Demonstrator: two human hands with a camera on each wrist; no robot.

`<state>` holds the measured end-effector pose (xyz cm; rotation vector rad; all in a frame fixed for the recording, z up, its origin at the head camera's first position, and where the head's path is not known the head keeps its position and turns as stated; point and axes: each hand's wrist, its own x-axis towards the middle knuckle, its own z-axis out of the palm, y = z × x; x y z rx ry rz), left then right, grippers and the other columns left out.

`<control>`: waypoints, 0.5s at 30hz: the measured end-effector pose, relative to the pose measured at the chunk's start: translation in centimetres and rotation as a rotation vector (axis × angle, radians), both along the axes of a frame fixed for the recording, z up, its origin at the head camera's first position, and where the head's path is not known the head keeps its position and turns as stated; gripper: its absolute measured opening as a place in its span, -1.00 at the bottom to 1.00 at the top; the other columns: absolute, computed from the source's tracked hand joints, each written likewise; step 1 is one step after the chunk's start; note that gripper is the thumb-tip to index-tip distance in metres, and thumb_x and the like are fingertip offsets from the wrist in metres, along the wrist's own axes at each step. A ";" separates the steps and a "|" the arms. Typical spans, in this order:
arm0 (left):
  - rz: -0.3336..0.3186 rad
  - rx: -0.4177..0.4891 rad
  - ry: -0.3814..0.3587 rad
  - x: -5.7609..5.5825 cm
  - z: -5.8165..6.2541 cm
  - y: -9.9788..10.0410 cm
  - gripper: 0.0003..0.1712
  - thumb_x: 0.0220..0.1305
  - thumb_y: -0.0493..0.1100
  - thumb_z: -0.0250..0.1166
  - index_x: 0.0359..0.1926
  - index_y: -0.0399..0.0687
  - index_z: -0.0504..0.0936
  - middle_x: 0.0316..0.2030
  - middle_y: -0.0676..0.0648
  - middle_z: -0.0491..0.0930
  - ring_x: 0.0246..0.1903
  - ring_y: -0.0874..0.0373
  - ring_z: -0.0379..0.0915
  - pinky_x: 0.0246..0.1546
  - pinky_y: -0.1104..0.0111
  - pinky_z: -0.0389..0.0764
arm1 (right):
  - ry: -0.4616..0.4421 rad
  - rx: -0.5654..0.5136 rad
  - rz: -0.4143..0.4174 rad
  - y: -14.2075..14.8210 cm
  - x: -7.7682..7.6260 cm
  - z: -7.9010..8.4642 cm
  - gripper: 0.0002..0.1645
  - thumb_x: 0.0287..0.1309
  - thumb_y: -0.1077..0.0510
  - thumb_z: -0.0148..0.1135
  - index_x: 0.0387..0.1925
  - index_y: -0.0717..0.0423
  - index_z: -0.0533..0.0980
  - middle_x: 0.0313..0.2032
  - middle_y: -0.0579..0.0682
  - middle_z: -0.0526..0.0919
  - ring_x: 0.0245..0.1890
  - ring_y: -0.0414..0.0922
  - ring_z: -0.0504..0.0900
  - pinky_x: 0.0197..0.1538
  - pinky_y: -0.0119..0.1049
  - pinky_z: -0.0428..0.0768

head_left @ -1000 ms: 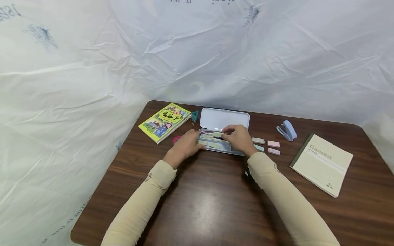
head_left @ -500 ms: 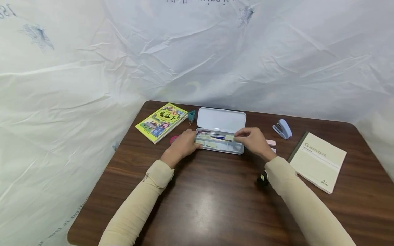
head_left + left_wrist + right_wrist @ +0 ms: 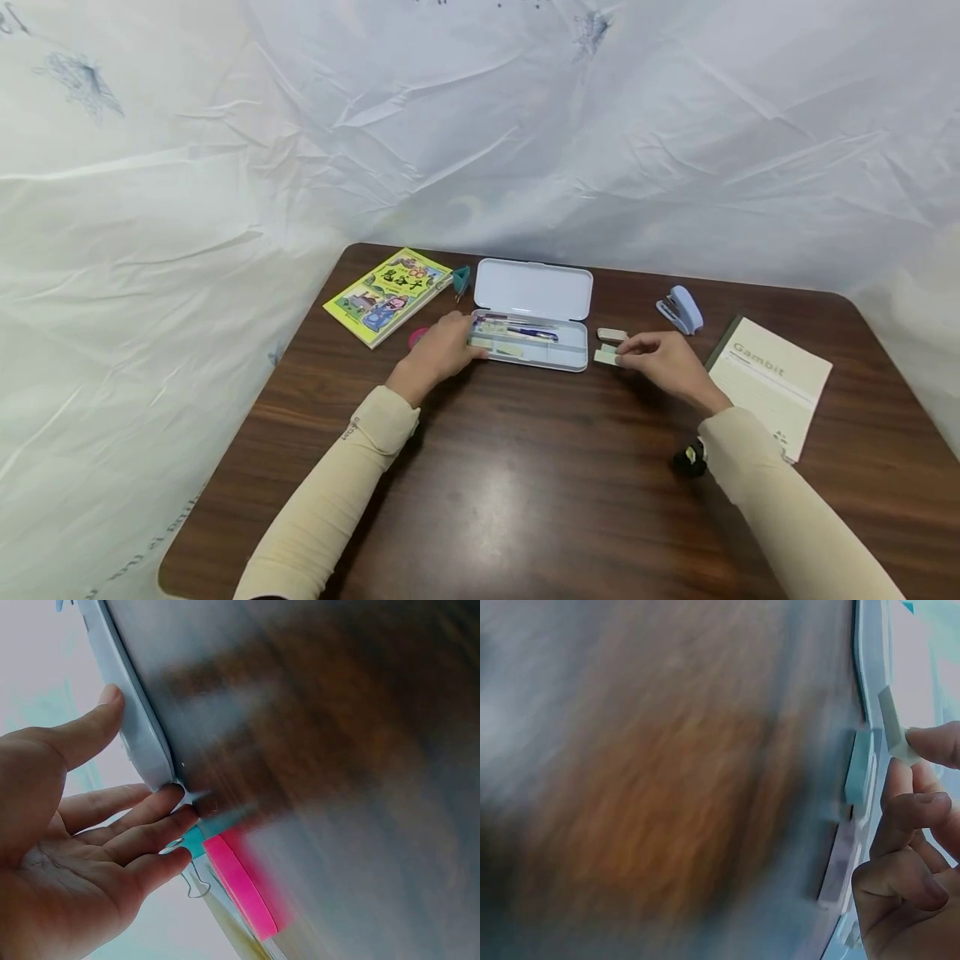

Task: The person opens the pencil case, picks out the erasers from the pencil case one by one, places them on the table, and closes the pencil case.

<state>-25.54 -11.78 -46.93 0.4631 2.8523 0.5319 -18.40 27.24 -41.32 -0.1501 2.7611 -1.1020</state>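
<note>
A pale blue pencil case (image 3: 532,287) lies with its lid folded back, holding several pens (image 3: 531,333) and a few pale erasers (image 3: 508,348). My left hand (image 3: 442,346) grips its left end; in the left wrist view the thumb presses the side of the case (image 3: 139,724) and the fingertips meet the corner. To the right of the case my right hand (image 3: 667,362) pinches a pale green eraser (image 3: 892,724) between thumb and fingers. Just past it are a teal eraser (image 3: 859,769) and a white eraser (image 3: 612,334). A lilac eraser (image 3: 838,862) shows in the right wrist view.
On the brown table (image 3: 487,483), a yellow book (image 3: 388,296) and a teal binder clip (image 3: 461,281) sit left of the case. A pink block (image 3: 241,889) is beside my left hand. Right stand a light blue stapler (image 3: 680,310) and a Gambit notebook (image 3: 772,375).
My right hand has come out of the pencil case with the pale green eraser and moved right, over beside the other erasers. The left hand keeps its hold on the case.
</note>
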 end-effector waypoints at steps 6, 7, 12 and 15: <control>0.003 0.010 -0.014 1.4 2.2 0.4 -0.16 0.55 0.17 0.54 0.55 -0.30 0.56 0.16 -0.23 0.68 0.05 0.02 0.56 0.27 0.09 0.68 | -0.037 0.051 -0.010 0.8 0.4 -0.6 -0.70 0.50 0.05 0.50 0.03 0.20 0.86 0.22 0.32 0.82 0.01 0.03 0.68 0.01 -0.22 0.55; -0.001 0.015 -0.001 1.0 1.5 0.3 -0.16 0.54 0.18 0.55 0.53 -0.29 0.57 0.14 -0.22 0.68 0.02 0.03 0.55 0.23 0.10 0.68 | -0.037 0.055 -0.011 0.8 0.4 -0.7 -0.70 0.49 0.05 0.51 0.02 0.20 0.86 0.11 0.27 0.86 -0.07 -0.03 0.64 -0.02 -0.24 0.55; 0.013 0.013 -0.013 1.3 2.1 0.3 -0.17 0.53 0.17 0.56 0.53 -0.28 0.58 0.13 -0.21 0.69 0.01 0.02 0.56 0.20 0.10 0.69 | -0.020 0.075 -0.014 0.9 0.4 -1.0 -0.75 0.46 0.08 0.54 -0.04 0.17 0.89 -0.08 0.18 0.91 -0.19 -0.09 0.59 -0.11 -0.27 0.53; 0.023 0.014 -0.040 2.3 3.8 0.7 -0.17 0.55 0.12 0.55 0.56 -0.32 0.55 0.16 -0.25 0.68 0.06 -0.02 0.57 0.27 0.07 0.68 | 0.001 0.100 -0.016 0.9 0.6 -1.1 -0.76 0.46 0.07 0.54 -0.04 0.15 0.90 -0.01 0.25 0.90 -0.19 -0.08 0.58 -0.12 -0.25 0.53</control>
